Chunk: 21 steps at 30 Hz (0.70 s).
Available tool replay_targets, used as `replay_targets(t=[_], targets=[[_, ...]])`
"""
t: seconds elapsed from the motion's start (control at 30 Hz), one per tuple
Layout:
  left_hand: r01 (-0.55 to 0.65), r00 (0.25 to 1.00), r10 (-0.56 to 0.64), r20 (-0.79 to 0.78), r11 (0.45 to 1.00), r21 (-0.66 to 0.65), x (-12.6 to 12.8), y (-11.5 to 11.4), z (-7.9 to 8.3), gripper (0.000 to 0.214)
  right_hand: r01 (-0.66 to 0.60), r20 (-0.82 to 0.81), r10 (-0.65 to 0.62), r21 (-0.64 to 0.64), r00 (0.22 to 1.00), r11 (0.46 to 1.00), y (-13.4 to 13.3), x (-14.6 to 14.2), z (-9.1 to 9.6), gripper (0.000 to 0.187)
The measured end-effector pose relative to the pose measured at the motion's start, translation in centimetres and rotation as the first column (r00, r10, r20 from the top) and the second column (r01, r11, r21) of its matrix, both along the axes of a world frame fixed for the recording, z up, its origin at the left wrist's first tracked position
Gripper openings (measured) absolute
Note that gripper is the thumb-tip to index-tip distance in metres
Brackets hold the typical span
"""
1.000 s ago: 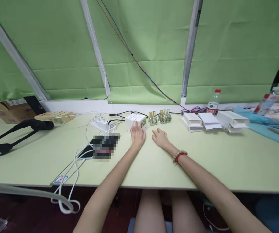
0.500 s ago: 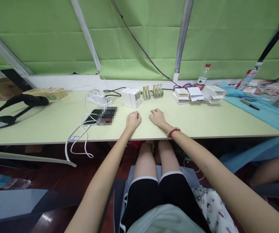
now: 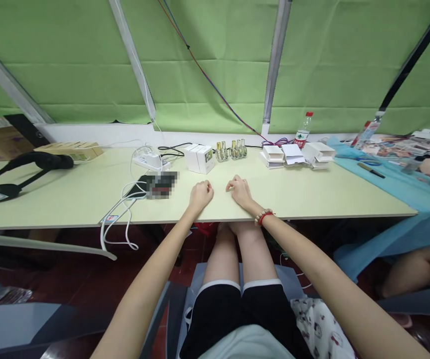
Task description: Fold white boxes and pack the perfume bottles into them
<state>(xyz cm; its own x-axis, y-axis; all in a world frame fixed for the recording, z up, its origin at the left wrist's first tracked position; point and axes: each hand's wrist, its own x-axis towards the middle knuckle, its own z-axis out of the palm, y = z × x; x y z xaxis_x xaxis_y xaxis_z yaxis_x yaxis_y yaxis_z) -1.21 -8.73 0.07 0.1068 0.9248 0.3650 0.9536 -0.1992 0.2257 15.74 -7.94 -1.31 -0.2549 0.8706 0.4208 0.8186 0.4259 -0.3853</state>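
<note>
Left arm: reaches up from the lower left, nearly straight, its wrist just past the front edge of the table (image 3: 312,202).
Left hand (image 3: 201,194): rests on the tabletop, back upward, fingers folded in, so it stands narrow; its palm is hidden, and whether anything lies inside cannot be told.
Right arm: slants in from the lower right, with a beaded and red bracelet (image 3: 264,216) at the wrist over the table edge.
Right hand (image 3: 240,192): lies on the tabletop, back upward, fingers loosely bent and partly spread, with no object seen in its grasp.
Gap between hands: narrow, the two apart and level with each other.
White boxes (image 3: 197,160): stand side by side in a block beyond the left hand, near but not touching it.
Glass bottles (image 3: 222,152): upright in two small clusters, gold and silver caps, just right of the white boxes and beyond the right hand, apart from it.
White cartons (image 3: 274,156): farther right and beyond the right hand, in front of a water bottle (image 3: 302,137).
Phone (image 3: 139,187): left of the left hand, partly blurred, white cables (image 3: 127,214) beside it.
</note>
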Motion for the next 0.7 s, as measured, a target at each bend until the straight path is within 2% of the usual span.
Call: replay_targets(t=[0.13,0.27,0.4,0.5,0.57,0.63,0.7], targets=[[0.007,1.000,-0.007,-0.003,1.000,0.009,-0.2,0.0,-0.1,0.016,-0.011,-0.032,0.012,0.032,0.999,0.999,0.1,-0.3,-0.2,0.037],[0.023,1.000,-0.022,-0.004,0.999,0.034,-0.5,-0.4,-0.1,0.016,-0.021,-0.058,0.025,0.069,0.998,0.997,0.2,-1.0,-0.3,0.028],[0.113,0.994,-0.113,-0.005,0.993,0.034,-0.2,-2.1,-0.2,0.015,-0.018,-0.091,0.026,0.083,0.996,0.996,0.3,-1.6,-0.2,0.017],[0.216,0.976,-0.215,-0.027,0.976,0.012,0.4,-5.5,-0.1,0.014,-0.054,-0.109,0.063,0.087,0.992,0.995,-0.5,-1.7,-0.3,0.014],[0.311,0.949,-0.310,-0.056,0.950,0.002,0.7,-9.0,0.6,0.014,-0.108,-0.118,0.118,0.092,0.986,0.990,-1.6,-1.4,-0.3,0.020],[0.475,0.874,-0.461,-0.153,0.877,0.070,0.3,-13.2,2.1,0.014,-0.197,-0.122,0.211,0.120,0.970,0.973,-3.2,-0.6,0.2,0.028],[0.582,0.810,-0.534,-0.245,0.785,0.212,-0.9,-17.8,3.8,0.017,-0.295,-0.095,0.318,0.199,0.943,0.935,-5.3,0.8,1.7,0.029]])
